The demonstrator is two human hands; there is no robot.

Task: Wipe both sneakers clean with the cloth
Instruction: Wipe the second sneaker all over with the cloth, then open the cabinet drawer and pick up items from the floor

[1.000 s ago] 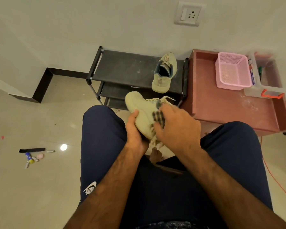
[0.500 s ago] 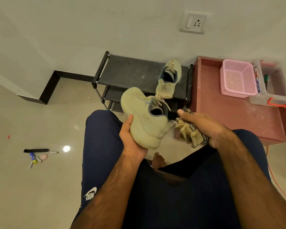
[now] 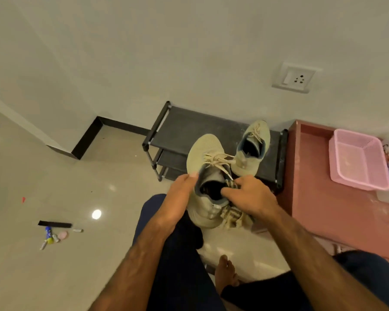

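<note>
One sneaker [image 3: 203, 151] sits above your lap: your left hand [image 3: 180, 198] grips its side, your right hand [image 3: 249, 196] clutches the one checked cloth [image 3: 233, 215] against its collar. Beyond, the second sneaker [image 3: 252, 151] rests on the single black rack [image 3: 189, 124], one pink basket [image 3: 357, 160] to its right.

Two sneakers [image 3: 202, 149] [image 3: 245, 163], one cloth [image 3: 233, 217], one rack [image 3: 200, 124], one basket [image 3: 359, 184]
</note>
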